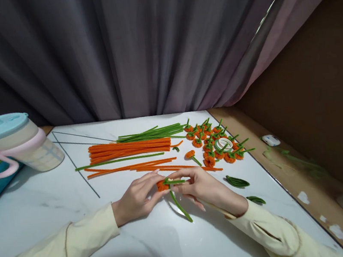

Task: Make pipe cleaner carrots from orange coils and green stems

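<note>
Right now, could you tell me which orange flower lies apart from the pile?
The single orange flower left of the pile, lying alone beside the orange stems.

Two hands, the left hand [136, 200] and right hand [205, 187], share one orange flower [162, 185]. Two green leaves [237, 181] lie nearby, one cup [17, 142], one tape roll [223, 143] (finished flowers [216, 143] too crowded to count).

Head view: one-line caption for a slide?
Both hands, left and right, hold an orange flower with green stem over a white table.
</note>
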